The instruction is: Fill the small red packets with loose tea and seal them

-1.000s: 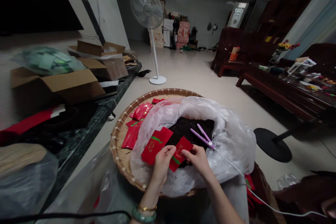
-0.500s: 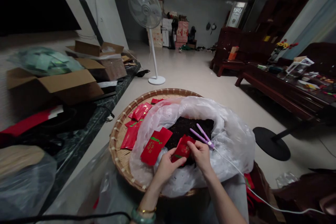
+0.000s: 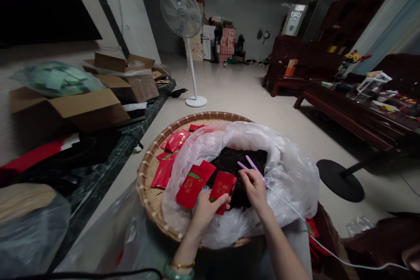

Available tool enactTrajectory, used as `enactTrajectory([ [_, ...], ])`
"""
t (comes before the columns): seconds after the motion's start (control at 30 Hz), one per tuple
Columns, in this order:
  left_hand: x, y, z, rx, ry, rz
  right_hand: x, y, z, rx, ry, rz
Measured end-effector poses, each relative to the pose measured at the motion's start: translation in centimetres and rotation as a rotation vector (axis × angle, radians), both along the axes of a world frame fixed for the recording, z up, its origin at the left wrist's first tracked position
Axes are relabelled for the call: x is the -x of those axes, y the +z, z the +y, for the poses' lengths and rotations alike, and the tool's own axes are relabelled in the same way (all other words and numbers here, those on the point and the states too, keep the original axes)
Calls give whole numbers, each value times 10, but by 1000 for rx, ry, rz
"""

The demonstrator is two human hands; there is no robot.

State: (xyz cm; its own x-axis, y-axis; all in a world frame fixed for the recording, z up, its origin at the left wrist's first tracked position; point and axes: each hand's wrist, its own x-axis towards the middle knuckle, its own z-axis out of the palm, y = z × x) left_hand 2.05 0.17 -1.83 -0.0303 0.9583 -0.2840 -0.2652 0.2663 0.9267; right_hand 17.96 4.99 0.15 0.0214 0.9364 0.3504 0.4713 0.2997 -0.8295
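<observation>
My left hand (image 3: 211, 205) is closed on a red packet (image 3: 223, 187) with gold lettering, its thumb across the lower front. To the right, my right hand (image 3: 254, 186) is apart from that packet, fingers curled into a pinch over dark loose material (image 3: 231, 159); what they hold, if anything, is hidden. A purple hair straightener (image 3: 252, 164) lies with its arms apart just beyond the right hand, which partly covers its lower end. Another red packet (image 3: 195, 183) with a green mark rests on the clear plastic bag (image 3: 278, 140) around the dark material.
A round woven bamboo tray (image 3: 144, 183) carries the bag, with several red packets (image 3: 164, 173) along its left side. A white cord (image 3: 315, 238) runs off to the right. Beyond stand a white fan (image 3: 192, 70), open cardboard boxes (image 3: 88, 107) and a wooden table (image 3: 348, 116).
My right hand has let go of the held packet and moved slightly right. The left hand now holds that packet alone, its lettered face turned up.
</observation>
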Motion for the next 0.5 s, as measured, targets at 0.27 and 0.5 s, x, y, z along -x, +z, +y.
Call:
enactTrajectory([
  [0.27,1,2,3,-23,140,-164,-28,-10,43,171,-166,-894],
  [0.5,1,2,2,-23,109,-157,-54,22,30,146,188,-186],
])
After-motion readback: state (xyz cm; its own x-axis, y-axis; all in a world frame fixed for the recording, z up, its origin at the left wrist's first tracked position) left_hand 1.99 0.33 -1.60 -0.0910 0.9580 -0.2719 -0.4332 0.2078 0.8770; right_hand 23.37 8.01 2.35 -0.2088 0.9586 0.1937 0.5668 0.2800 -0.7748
